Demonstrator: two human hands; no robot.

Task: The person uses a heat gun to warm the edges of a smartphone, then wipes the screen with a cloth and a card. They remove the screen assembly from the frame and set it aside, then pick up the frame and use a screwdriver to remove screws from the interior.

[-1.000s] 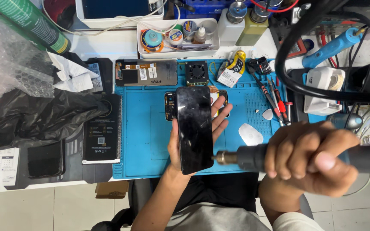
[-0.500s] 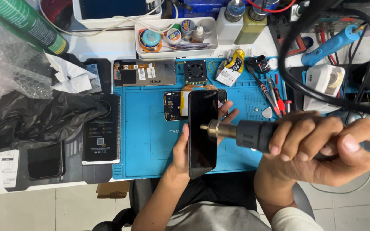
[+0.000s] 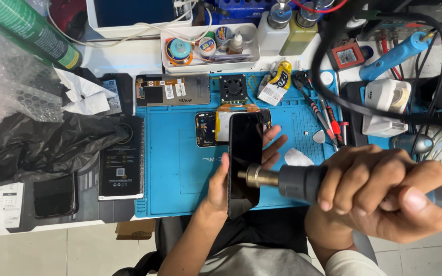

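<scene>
Glossy glass phone screen (image 3: 244, 153); brass-coloured metal nozzle (image 3: 258, 177).

Black plastic bag (image 3: 47, 148), small fan (image 3: 233, 88), green can (image 3: 26, 28)

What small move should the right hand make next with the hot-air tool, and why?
Probably sweep the brass nozzle slowly along the black glossy phone screen edge. The right hand aims the black hot-air tool at mid-screen, nozzle close, while the left hand holds the screen tilted above the blue silicone mat.
</scene>
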